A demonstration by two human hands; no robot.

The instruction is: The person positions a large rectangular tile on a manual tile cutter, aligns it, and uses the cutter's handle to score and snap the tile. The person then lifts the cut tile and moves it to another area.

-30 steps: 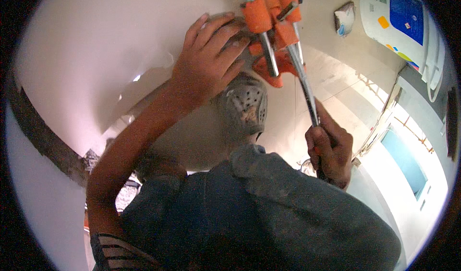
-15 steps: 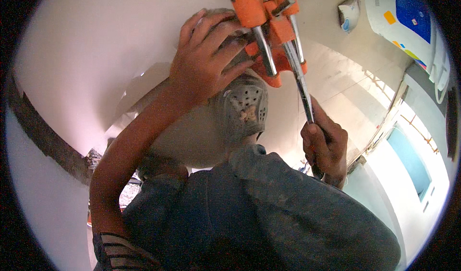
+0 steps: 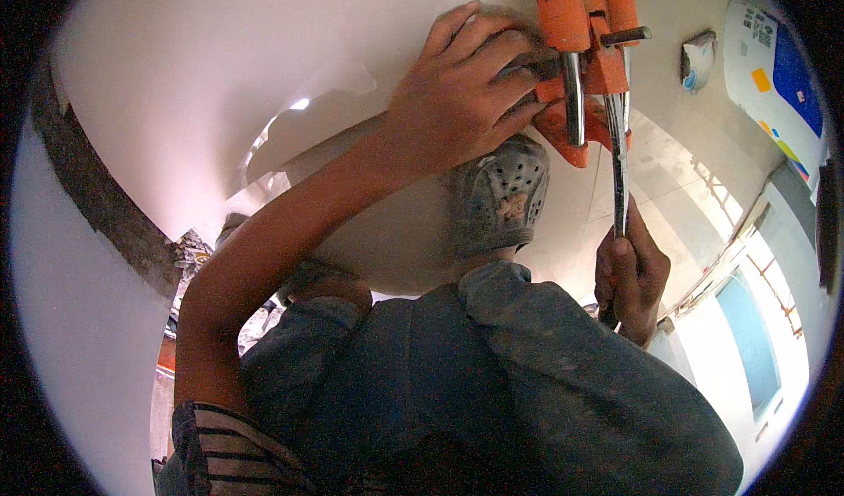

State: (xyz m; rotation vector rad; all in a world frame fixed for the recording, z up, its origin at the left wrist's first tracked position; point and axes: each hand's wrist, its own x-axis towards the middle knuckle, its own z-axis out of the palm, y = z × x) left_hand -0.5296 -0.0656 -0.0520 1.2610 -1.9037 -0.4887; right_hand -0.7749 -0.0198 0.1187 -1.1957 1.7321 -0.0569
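Note:
An orange-red tool (image 3: 562, 19) with steel rails, a short side pin and a long metal lever (image 3: 618, 179) stands at the upper right of centre. My right hand (image 3: 633, 280) is closed round the lower end of that lever. My left hand (image 3: 466, 87) arches at the tool's left side, fingers bent over a dark part that I cannot make out, with the tips partly hidden. Just below lies my foot in a dusty grey perforated clog (image 3: 501, 197), close under the orange base. My knees and dark trousers fill the lower middle.
A pale smooth surface (image 3: 220, 74) spans the upper left, bordered by a dark rough band (image 3: 105, 188). At upper right lie a small crumpled packet (image 3: 699, 61) and a white-blue printed container or sack (image 3: 774, 83). Rubble shows at left; a bright opening (image 3: 747, 329) with pale blue at right.
The whole view has shifted, so tool, hands, foot and surroundings sit further right in the picture. Both hands keep much the same hold and place on the tool.

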